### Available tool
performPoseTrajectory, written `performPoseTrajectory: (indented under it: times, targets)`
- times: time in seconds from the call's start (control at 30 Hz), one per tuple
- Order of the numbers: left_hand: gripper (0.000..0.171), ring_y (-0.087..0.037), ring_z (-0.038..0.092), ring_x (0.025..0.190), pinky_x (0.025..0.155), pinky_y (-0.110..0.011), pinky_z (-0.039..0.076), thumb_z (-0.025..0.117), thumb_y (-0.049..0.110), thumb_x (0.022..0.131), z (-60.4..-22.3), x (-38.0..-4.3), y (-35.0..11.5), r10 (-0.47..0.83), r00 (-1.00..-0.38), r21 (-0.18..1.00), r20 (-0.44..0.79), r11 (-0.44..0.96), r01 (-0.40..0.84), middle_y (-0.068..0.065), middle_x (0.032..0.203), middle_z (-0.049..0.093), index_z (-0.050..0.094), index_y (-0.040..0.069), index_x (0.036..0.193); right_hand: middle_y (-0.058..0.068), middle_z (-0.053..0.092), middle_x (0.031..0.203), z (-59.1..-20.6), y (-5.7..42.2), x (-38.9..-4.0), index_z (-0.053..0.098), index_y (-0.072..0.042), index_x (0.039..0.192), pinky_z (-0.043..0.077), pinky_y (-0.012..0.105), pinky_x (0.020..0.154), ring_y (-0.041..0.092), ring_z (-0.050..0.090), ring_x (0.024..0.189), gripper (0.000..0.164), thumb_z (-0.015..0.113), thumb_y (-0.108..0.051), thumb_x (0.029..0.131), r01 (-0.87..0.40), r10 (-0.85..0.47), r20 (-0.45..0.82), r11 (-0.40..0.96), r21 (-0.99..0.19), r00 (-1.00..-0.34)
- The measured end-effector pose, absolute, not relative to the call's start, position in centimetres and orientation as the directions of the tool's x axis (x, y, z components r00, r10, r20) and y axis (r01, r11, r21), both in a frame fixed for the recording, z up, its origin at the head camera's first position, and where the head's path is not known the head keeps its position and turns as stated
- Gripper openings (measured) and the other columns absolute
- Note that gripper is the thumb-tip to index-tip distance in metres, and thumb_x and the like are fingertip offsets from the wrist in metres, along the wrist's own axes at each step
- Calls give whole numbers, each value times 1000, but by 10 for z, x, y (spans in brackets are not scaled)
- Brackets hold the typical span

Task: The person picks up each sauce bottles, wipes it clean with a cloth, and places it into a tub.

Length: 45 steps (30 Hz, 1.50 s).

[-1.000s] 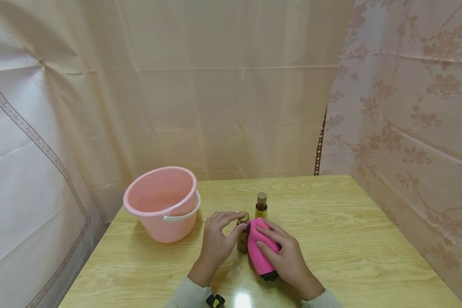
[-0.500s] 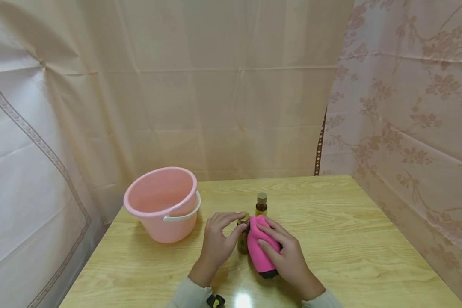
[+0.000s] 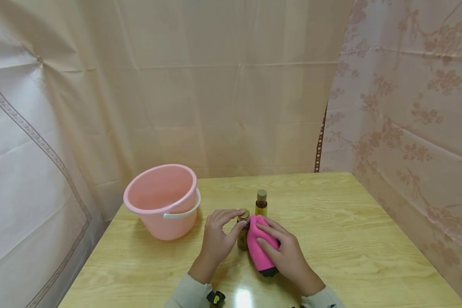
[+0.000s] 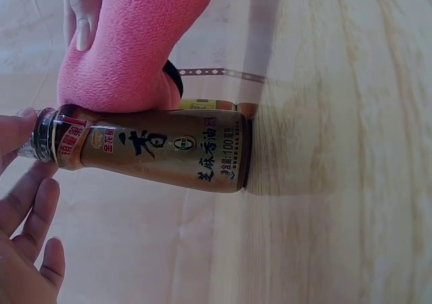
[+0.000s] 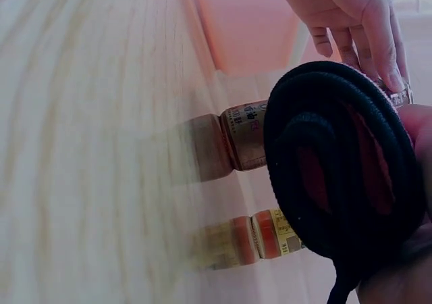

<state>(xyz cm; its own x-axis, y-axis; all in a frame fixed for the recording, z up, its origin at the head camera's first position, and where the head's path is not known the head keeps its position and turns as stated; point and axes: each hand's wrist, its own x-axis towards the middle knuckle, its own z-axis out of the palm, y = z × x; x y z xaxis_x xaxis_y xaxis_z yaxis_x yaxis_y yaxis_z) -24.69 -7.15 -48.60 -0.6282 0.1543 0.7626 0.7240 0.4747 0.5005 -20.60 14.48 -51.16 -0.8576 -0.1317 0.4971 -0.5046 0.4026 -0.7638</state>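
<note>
Head view. Brown bottle (image 3: 241,242) stands upright on the counter (image 3: 354,239), between the two hands. Its long axis runs straight up; cap (image 3: 246,214) on top. Left hand (image 3: 217,241) comes in from 8 o'clock, finger and thumb pinching the bottle at cap and neck. Right hand (image 3: 291,253) grasps a pink cloth (image 3: 257,250), bunched lengthwise from 11 o'clock to 5 o'clock, at the bottle's 4 o'clock side. Left hand is the nearer, being on the bottle itself; the right has the cloth in between. Second bottle (image 3: 261,209), yellow label, upright at 1 o'clock from the first. Bucket (image 3: 168,226) well apart, between 9 and 10 o'clock, handle hanging on its near side.

Left wrist view. Sideways here: brown bottle spans the view, neck toward 9 o'clock, base on the counter toward 3. Left-hand grasp confirmed at the neck end; remaining fingers spread clear of the bottle's body. Cloth lies along the bottle's 12 o'clock side, seemingly touching near the shoulder. Yellow label shows just behind.

Right wrist view. Cloth seen end-on, dark edging folded in layers, hiding the bottle's upper part. Bottle's base shows toward 9 o'clock, second bottle's toward 8. Right hand only partly visible; exact finger placement cannot be told from here.
</note>
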Motion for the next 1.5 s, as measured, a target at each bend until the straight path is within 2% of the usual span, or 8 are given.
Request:
performPoseTrajectory:
  times: [0.4,0.57,0.83,0.97,1.1,1.3,1.5]
  targets:
    - [27,-15,66,105,88,-44,41,80,26,92,-483,-249,-71,157,-633,509,758,462,726,8,116,77,78,21,119,9,56,152,-506,146,-208,70,-21,134,54,36,99,29,58,136,41,78,-27,95,-444,-143,428,443,-779,-893]
    - [29,-15,66,105,90,-45,43,81,29,91,-485,-250,-71,157,-633,503,758,476,721,9,117,77,78,23,119,7,58,151,-508,146,-208,71,-20,134,54,39,100,29,59,135,41,78,-27,94,-425,-143,409,480,-768,-901]
    - [32,-13,65,109,94,-47,44,86,30,86,-486,-250,-67,139,-656,529,742,481,699,9,115,73,79,26,118,5,56,153,-511,148,-209,70,-25,136,47,49,110,31,52,141,42,77,-28,95,-335,-142,307,516,-788,-941]
    - [32,-11,64,109,96,-47,44,85,32,87,-486,-249,-68,132,-684,557,717,483,676,10,113,71,79,29,118,5,55,153,-512,148,-209,68,-23,138,41,55,114,34,49,144,43,76,-27,96,-280,-148,238,548,-789,-960]
    - [32,-10,64,108,98,-49,44,84,32,88,-486,-247,-69,132,-691,562,710,484,670,11,112,71,78,30,119,2,56,153,-514,147,-209,68,-22,138,41,56,114,34,48,144,43,77,-26,95,-249,-145,203,562,-789,-968]
    - [33,-13,65,106,96,-51,44,86,28,86,-487,-246,-70,129,-665,538,736,486,689,10,112,73,79,27,119,5,55,153,-514,146,-208,68,-22,138,41,54,114,33,49,144,44,77,-26,95,-285,-157,237,552,-784,-959]
    - [33,-15,66,107,95,-52,44,85,25,87,-486,-245,-70,133,-650,527,749,475,705,7,112,74,78,25,119,5,57,151,-512,145,-206,69,-22,136,49,46,107,30,55,139,43,78,-27,94,-390,-154,365,510,-767,-918]
